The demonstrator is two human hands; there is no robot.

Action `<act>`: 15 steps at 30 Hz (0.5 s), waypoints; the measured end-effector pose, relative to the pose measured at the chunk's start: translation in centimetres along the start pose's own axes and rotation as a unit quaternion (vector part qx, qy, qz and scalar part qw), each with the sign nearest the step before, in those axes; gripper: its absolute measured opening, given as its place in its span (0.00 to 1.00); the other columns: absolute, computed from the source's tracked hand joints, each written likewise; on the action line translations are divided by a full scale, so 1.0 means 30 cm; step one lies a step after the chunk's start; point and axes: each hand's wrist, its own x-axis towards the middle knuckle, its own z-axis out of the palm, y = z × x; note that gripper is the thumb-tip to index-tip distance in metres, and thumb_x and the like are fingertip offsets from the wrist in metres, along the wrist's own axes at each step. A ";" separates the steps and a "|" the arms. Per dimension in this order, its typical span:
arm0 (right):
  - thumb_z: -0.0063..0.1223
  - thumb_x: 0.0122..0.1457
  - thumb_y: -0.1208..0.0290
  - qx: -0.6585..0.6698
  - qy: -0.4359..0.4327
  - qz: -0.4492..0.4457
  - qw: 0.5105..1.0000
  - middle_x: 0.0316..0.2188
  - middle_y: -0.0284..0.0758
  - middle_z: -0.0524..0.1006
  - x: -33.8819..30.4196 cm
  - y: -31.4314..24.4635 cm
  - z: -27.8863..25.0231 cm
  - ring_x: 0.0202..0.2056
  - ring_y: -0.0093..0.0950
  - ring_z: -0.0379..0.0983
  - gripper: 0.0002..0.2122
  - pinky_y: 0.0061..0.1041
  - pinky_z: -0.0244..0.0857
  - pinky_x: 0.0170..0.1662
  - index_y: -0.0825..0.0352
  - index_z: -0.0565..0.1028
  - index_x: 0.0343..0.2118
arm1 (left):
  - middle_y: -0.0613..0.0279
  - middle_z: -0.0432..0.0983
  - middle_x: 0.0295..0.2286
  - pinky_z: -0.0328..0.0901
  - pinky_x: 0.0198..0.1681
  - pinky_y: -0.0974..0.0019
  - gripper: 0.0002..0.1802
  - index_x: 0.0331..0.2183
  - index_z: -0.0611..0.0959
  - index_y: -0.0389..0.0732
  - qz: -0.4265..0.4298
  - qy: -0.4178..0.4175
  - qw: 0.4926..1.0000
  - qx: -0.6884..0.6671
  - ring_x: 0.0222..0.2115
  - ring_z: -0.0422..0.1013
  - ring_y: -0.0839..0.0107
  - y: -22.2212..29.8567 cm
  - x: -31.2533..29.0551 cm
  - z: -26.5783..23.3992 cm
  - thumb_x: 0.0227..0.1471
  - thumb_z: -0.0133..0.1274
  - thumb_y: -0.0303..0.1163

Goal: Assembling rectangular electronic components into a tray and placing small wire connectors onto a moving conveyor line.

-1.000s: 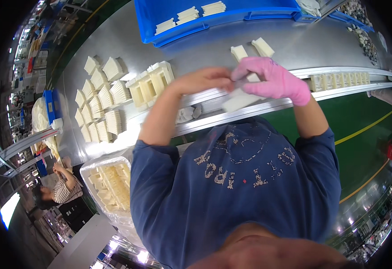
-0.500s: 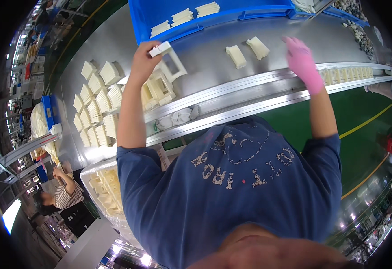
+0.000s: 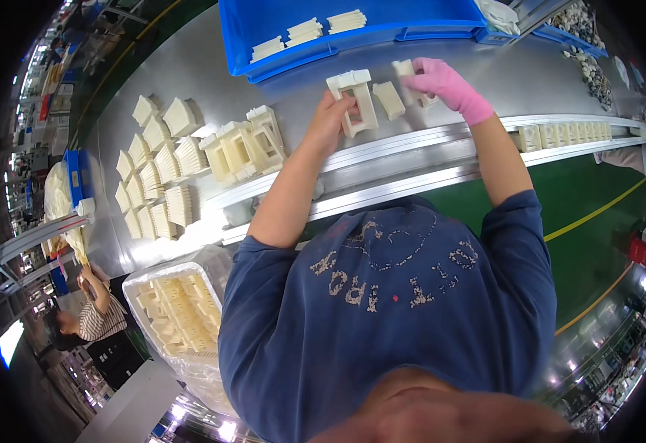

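My bare left hand (image 3: pixel 328 124) is closed around one side of a cream plastic frame (image 3: pixel 350 78), held upright over the metal table with its opening showing. Just right of it, a small cream plastic block (image 3: pixel 389 101) lies on the table. My right hand (image 3: pixel 448 88), in a pink glove, has its fingers bent around a second cream block (image 3: pixel 402 69), partly covered by them. More cream frames (image 3: pixel 238 153) stand in a row to the left of my left hand.
Fanned stacks of thin cream parts (image 3: pixel 166 162) cover the table's left. At the back stands a blue tray (image 3: pixel 411 33) holding similar stacks. Cream parts line a rail channel (image 3: pixel 566 135) at right. A plastic-lined box (image 3: pixel 223 269) of parts sits near left; a person (image 3: pixel 94 317) is beyond.
My left hand has carried the frame rightward from the row of frames to beside the blocks. My right hand has moved left and closed on the right-hand block.
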 end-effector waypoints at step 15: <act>0.53 0.53 0.71 0.083 0.269 -0.253 0.925 0.19 0.35 0.68 -0.148 -0.244 0.274 0.19 0.31 0.66 0.21 0.26 0.61 0.24 0.68 0.62 0.49 | 0.58 0.61 0.48 0.59 0.52 0.62 0.24 0.55 0.56 0.44 0.179 -0.057 0.982 0.017 0.49 0.62 0.67 -0.035 -0.028 0.058 0.62 0.30 0.44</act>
